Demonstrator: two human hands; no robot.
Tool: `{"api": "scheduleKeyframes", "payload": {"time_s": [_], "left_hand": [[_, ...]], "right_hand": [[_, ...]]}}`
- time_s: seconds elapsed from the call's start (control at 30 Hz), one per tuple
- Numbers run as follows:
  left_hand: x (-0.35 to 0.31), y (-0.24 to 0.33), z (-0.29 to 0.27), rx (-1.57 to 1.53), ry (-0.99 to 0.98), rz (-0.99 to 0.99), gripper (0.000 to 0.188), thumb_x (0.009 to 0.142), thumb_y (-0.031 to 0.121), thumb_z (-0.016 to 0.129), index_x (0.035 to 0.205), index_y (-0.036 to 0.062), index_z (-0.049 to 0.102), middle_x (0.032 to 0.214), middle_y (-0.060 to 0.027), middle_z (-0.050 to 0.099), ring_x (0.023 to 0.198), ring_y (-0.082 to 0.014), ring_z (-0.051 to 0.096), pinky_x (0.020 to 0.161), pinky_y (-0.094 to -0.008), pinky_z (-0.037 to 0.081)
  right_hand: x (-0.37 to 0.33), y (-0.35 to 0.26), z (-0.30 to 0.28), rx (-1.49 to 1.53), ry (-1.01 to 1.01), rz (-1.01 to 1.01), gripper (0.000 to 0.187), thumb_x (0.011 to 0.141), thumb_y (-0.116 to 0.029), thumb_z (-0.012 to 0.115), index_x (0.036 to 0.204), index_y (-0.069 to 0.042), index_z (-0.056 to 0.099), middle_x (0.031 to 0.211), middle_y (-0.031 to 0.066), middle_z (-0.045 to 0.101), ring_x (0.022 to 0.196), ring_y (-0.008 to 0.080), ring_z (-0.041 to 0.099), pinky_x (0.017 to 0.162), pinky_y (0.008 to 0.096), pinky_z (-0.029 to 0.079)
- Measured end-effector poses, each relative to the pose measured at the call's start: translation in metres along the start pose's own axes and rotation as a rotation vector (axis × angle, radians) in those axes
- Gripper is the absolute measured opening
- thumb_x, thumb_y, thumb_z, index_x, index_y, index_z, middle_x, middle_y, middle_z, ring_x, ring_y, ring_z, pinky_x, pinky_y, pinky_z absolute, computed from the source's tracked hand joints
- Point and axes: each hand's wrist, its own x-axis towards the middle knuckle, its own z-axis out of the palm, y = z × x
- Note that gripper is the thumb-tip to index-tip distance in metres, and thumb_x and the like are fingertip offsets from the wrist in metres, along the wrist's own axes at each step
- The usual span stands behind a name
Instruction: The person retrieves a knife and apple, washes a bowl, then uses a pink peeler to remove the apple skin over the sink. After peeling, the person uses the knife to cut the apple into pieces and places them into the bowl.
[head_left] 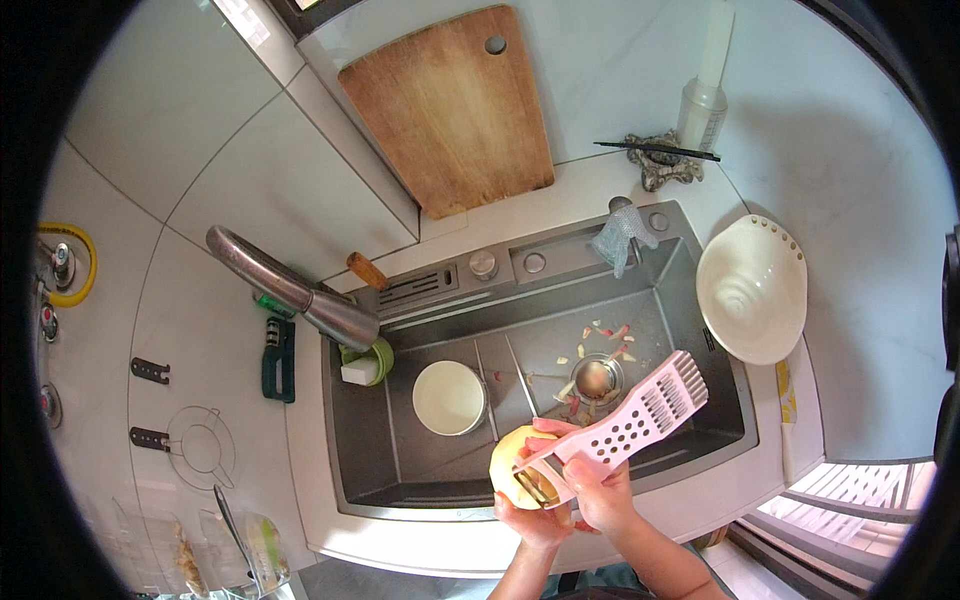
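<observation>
A peeled, pale yellow fruit (pixel 516 458) is gripped from below in the left hand (pixel 532 520) above the near edge of a dark grey sink (pixel 700 400). A pink multi-blade peeler (pixel 625 430) is clasped in the right hand (pixel 603 495), its lower end pressed against the fruit. Peelings (pixel 600 345) are scattered around the drain. A white bowl (pixel 448 397) is seen in the basin, a white colander (pixel 752 288) on the table.

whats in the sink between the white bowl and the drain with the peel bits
In the head view, only a thin raised divider ridge crosses the dark sink floor between the white bowl and the drain; a few peel scraps lie around the drain.
</observation>
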Motion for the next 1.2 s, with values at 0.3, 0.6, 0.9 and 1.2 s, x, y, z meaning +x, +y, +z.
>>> {"api": "scheduleKeyframes", "payload": {"time_s": [0.3,0.6,0.9,1.2], "left_hand": [[0.002,0.000,-0.002,-0.085,-0.032,-0.013,0.080,0.065,0.061,0.049,0.122,0.0064,0.038,0.118,-0.0111,0.046,0.110,-0.0268,0.044,0.094,-0.0393,0.035],[0.013,0.000,-0.012,-0.098,-0.049,0.086,0.076,0.069,0.066,0.042,0.117,0.0077,0.042,0.110,-0.0158,0.050,0.098,-0.0265,0.050,0.087,-0.0374,0.038],[0.005,-0.003,-0.002,-0.092,-0.019,0.000,0.076,0.069,0.060,0.046,0.121,0.0053,0.039,0.119,-0.0111,0.045,0.113,-0.0254,0.041,0.096,-0.0393,0.030],[-0.001,0.013,-0.009,-0.105,-0.155,-0.051,0.072,0.069,0.065,0.042,0.115,0.0094,0.044,0.107,-0.0119,0.051,0.097,-0.0282,0.050,0.083,-0.0395,0.040]], "right_hand": [[-0.003,0.006,-0.010,-0.066,0.103,-0.158,0.028,0.084,-0.009,0.047,0.106,0.007,0.049,0.112,0.0214,0.050,0.104,0.0271,0.051,0.089,0.0399,0.041],[0.016,-0.043,-0.020,-0.536,0.307,-0.490,0.028,0.082,-0.006,0.046,0.108,0.006,0.048,0.121,0.0180,0.040,0.108,0.0278,0.047,0.092,0.0364,0.038],[-0.003,0.002,-0.003,-0.111,0.114,-0.034,0.036,0.082,-0.013,0.052,0.113,0.004,0.045,0.119,0.0188,0.045,0.106,0.0282,0.049,0.089,0.0425,0.041],[0.030,-0.049,-0.032,-0.183,0.271,-0.277,0.032,0.082,0.001,0.044,0.113,0.004,0.046,0.111,0.0169,0.052,0.102,0.0239,0.053,0.087,0.0379,0.043]]}}
